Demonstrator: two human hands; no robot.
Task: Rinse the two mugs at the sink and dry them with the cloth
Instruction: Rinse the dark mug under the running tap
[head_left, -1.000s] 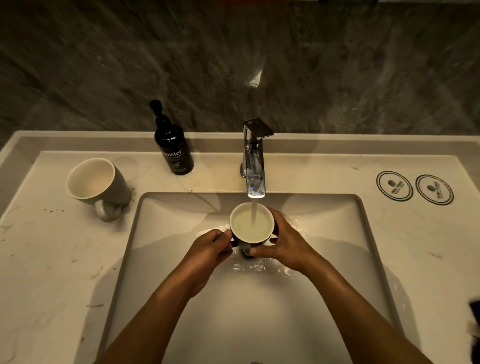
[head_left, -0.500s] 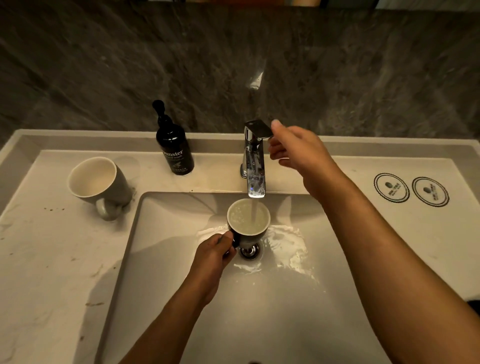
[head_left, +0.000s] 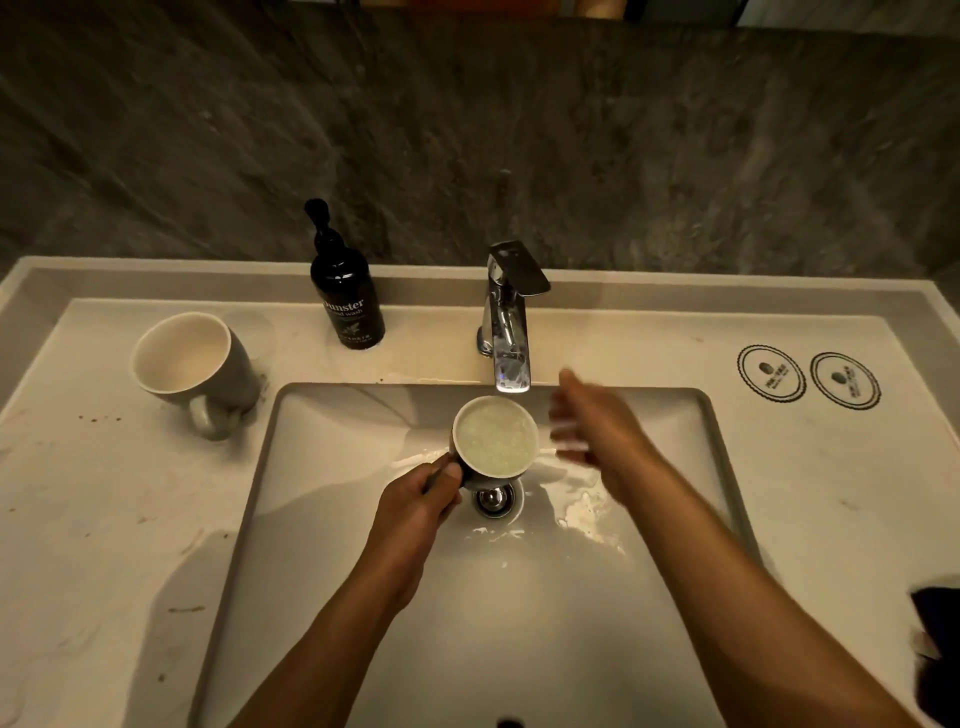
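Observation:
A dark mug (head_left: 494, 436) full of water sits upright under the faucet (head_left: 509, 317), above the drain (head_left: 493, 499) of the white sink (head_left: 363, 519). My left hand (head_left: 415, 512) grips its handle. No water stream shows from the spout. My right hand (head_left: 592, 423), blurred and with fingers spread, hovers just right of the mug and holds nothing. A second grey mug (head_left: 195, 371) stands tilted on the counter to the left, handle toward me. A dark cloth (head_left: 940, 649) lies at the right edge, mostly cut off.
A black hand-wash pump bottle (head_left: 347, 291) stands behind the sink's left corner. Two round printed coasters (head_left: 808, 376) lie on the counter (head_left: 104, 519) at the right. A dark stone wall rises behind the counter's back ledge.
My right hand left the mug, went up to the faucet lever, and has come back down beside the mug. The water stream has stopped. The left hand still holds the mug.

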